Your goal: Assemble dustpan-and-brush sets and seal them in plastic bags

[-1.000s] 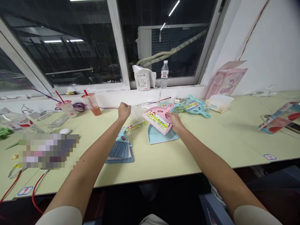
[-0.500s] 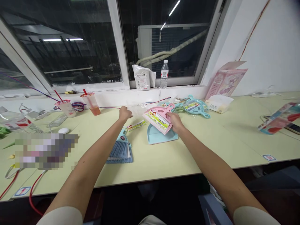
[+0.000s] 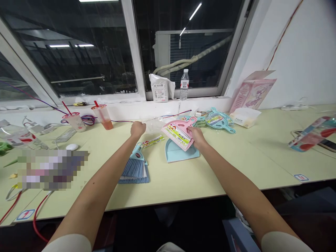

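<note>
My right hand [image 3: 197, 137] grips a pink dustpan [image 3: 189, 121] that has a small brush and a yellow-green printed label on it, tilted above the table. Under it lies a light blue dustpan [image 3: 181, 154]. My left hand [image 3: 138, 130] is closed in a fist over the table, right beside crumpled clear plastic [image 3: 156, 126]; whether the fingers pinch that plastic is hidden. Below my left forearm are blue-bristled hand brushes [image 3: 136, 170], their handles partly covered. A loose printed label strip [image 3: 153, 141] lies between the brushes and the dustpans.
Behind the right hand rest more turquoise dustpan sets [image 3: 219, 120]. A tissue pack [image 3: 246, 117] and a pink box [image 3: 253, 92] stand to the right. Two drink cups [image 3: 103, 117] are at the back left; a water bottle [image 3: 184, 85] stands on the sill. The table's front edge [image 3: 168, 203] is near me.
My left hand has shifted slightly left, its fist turned a little. The right hand keeps hold of the pink dustpan, nearly unmoved.
</note>
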Motion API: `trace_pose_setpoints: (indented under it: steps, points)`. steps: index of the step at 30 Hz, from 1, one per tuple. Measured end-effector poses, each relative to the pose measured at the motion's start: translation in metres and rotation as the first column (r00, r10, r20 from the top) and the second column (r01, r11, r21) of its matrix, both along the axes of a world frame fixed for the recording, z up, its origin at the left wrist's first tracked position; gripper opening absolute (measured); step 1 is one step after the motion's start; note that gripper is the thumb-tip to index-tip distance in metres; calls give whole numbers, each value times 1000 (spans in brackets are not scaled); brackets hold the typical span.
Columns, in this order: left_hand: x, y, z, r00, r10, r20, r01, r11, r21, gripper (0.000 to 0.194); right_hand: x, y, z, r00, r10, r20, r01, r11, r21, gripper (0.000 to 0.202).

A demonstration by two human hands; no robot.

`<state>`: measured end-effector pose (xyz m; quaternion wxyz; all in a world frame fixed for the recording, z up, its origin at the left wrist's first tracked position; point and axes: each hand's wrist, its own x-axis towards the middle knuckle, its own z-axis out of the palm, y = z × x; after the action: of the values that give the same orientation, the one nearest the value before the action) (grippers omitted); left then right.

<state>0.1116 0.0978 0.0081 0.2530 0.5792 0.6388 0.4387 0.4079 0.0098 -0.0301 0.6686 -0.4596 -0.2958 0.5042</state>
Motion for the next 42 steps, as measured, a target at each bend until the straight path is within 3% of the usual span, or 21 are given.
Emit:
trace_pose_setpoints:
  steps: [2,4,6,9,12,15,17,19,22,25,27,29,31,33,36,38,40,42]
  points:
    - [1,1,4,992,67,-103,-57,994,94,12,0,0,0,1000,-4,-4,4,1000,6,16]
    - [4,1,8,996,56,-72,-42,983,181,8,-1,-1,0,1000,-15,-11,16,1000,20,16]
    - [9,-3,13,995,-43,95,20,974,227,15,-2,-1,0,998,-51,-28,52,997,61,15]
    - [16,-18,19,929,-181,324,89,956,280,48,-2,-1,2,988,-140,-71,149,980,136,14]
    - [17,-45,16,880,-296,373,180,932,316,69,2,0,6,966,-204,-161,231,957,178,11]
    - [15,-69,2,861,-368,351,292,923,251,53,9,3,9,938,-255,-234,299,937,179,6]
    - [14,-80,-11,876,-354,326,321,935,152,29,13,6,8,932,-272,-239,315,935,165,6]
    - [15,-87,-24,898,-329,292,323,944,69,18,15,8,5,939,-263,-222,298,945,139,8]
    - [16,-95,-35,924,-325,201,335,942,-17,20,13,9,1,961,-205,-184,223,971,83,10]
    - [12,-104,-35,942,-335,-12,333,939,-87,21,5,5,0,979,-123,-161,129,991,26,6]
    - [9,-109,-32,941,-262,-213,265,964,-11,20,-2,1,1,983,-85,-160,85,996,-6,3]
    - [6,-114,-27,944,-131,-304,189,967,170,17,-11,-4,3,984,-51,-168,47,999,-25,2]
    - [7,-118,-21,975,-119,-186,167,947,273,14,-22,-10,5,982,-8,-187,2,999,-33,5]
    - [12,-124,-13,957,-269,112,241,947,212,20,-32,-17,8,979,34,-199,-40,999,-28,7]
    - [23,-136,-4,703,-400,588,444,893,77,41,-45,-30,13,981,86,-175,-85,996,13,5]
    - [29,-143,-1,562,-389,730,517,854,58,51,-51,-37,16,982,126,-142,-122,992,36,4]
    - [33,-146,0,501,-388,774,552,832,60,49,-56,-43,19,982,157,-105,-153,987,46,6]
    - [34,-146,-1,488,-395,778,571,819,57,44,-60,-48,21,984,168,-60,-166,985,46,8]
